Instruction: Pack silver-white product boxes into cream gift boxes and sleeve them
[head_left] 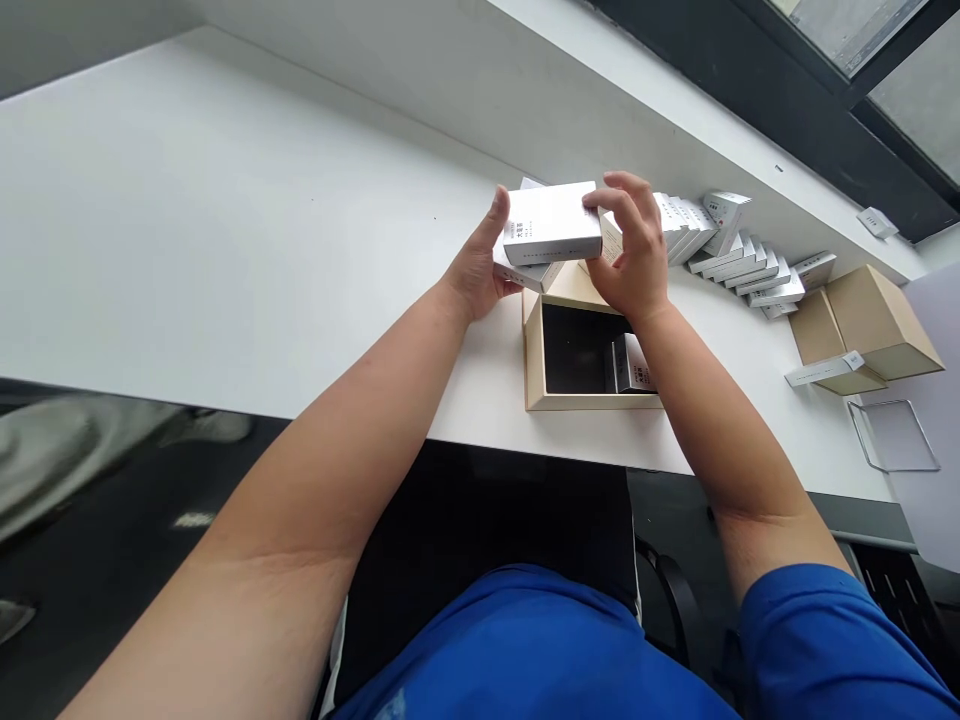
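Note:
A small white carton (pixel 551 215) with dark print is held up above the table between both hands. My left hand (pixel 478 262) is closed around its left end, thumb on the edge. Under it lies a second white carton (pixel 527 277), tilted and partly covered, also in the left hand's grasp. At the other end, my right hand (pixel 636 245) pinches the upper carton's right side with bent fingers. Just below the hands stands an uncovered beige box (pixel 533 365) with a dark inside. A few printed cartons (pixel 634 362) stand in its right part, partly hidden by my right forearm.
Leaning rows of white cartons (pixel 750 268) line the wall behind my right hand. Farther right are a beige box (pixel 881 320), a narrow white carton (pixel 823 371) and a wire frame (pixel 896 438). Another small carton (pixel 876 222) lies on the ledge. The white table's (pixel 247 230) front edge runs before me.

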